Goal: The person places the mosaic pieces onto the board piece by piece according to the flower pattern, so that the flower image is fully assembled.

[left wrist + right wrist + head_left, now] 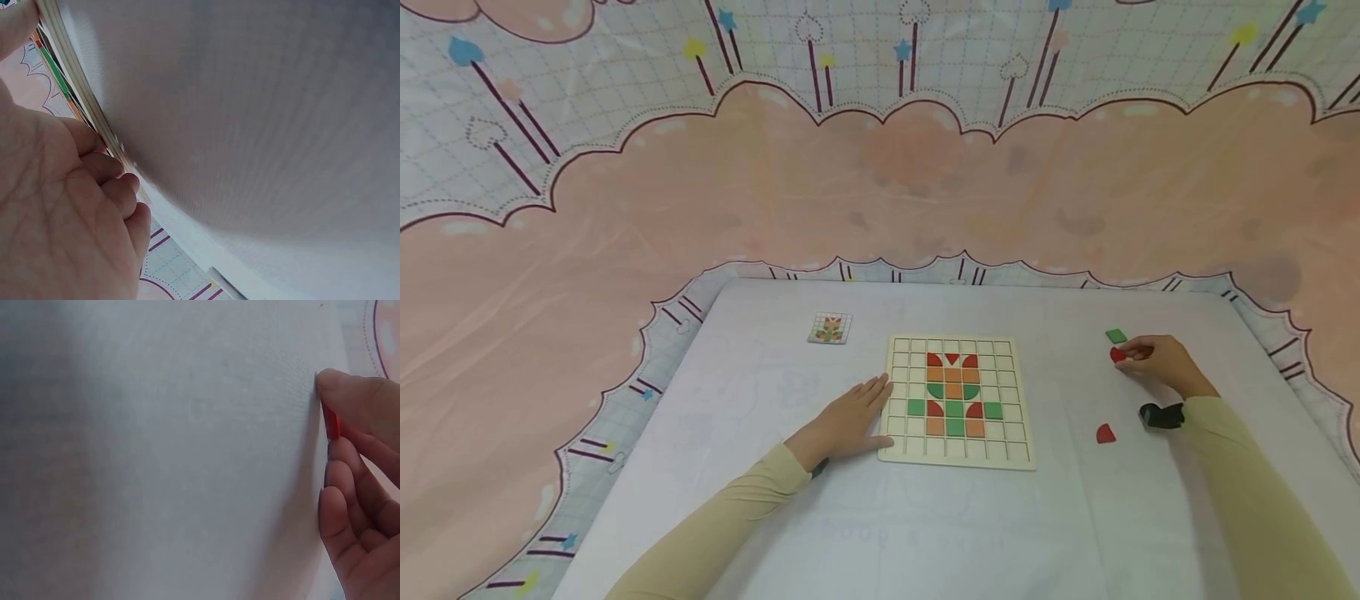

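My left hand (847,418) lies with fingers spread out at the left edge of a pale square grid board (1018,452). In the left wrist view the fingertips (112,165) meet the board's side. Red, orange and green tiles form a symmetrical pattern on the grid. At the right of the table, my right hand (1163,363) pinches a small red tile (1117,354) between thumb and fingers. The right wrist view shows this red tile (331,419) edge-on, low at the white surface, partly hidden by the thumb.
Just beyond the right hand lies a green diamond-shaped tile (1116,336). Nearer me is a loose red quarter-circle tile (1105,433). A small pattern card (830,328) sits left of the board on the white table (760,533). Printed cloth (850,192) surrounds the table.
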A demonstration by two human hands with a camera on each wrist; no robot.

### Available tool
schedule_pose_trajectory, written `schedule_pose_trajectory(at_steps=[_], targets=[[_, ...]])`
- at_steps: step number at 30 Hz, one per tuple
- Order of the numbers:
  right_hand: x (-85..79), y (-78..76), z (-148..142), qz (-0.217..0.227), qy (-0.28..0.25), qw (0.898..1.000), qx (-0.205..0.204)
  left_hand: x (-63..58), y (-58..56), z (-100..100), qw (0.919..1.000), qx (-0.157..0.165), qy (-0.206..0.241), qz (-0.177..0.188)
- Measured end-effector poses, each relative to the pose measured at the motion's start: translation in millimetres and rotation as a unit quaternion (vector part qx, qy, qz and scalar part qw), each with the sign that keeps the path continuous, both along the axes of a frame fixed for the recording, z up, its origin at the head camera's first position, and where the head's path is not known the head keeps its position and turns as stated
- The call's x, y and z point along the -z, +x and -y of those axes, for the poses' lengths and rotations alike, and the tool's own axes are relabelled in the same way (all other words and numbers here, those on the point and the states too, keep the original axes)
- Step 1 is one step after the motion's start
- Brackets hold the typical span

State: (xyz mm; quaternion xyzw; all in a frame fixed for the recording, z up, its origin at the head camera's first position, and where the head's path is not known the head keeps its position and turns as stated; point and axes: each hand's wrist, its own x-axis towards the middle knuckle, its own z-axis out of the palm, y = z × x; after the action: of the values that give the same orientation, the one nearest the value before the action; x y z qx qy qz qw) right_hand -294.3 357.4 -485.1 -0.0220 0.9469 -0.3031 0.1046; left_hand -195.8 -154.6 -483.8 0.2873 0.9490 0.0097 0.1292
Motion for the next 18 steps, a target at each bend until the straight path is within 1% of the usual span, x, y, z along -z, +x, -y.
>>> schedule_pose_trajectory(at_steps=[10, 13, 18], targets=[[-5.8, 0.5, -0.6, 0.009, 0.022, 0.999, -0.039, 1.8, -0.6, 0.7, 1.0000, -0.003, -0.008, -0.002], [-7.9, 2.0, -0.5, 0.008, 0.026, 0.999, -0.044, 2.6, -0.8, 0.8, 1.0000, -0.003, -0.006, -0.003], [-8.7, 3.3, -0.3, 0.007, 0.022, 0.998, -0.057, 3.3, -0.9, 0.8, 1.0000, -0.002, -0.002, -0.003]])
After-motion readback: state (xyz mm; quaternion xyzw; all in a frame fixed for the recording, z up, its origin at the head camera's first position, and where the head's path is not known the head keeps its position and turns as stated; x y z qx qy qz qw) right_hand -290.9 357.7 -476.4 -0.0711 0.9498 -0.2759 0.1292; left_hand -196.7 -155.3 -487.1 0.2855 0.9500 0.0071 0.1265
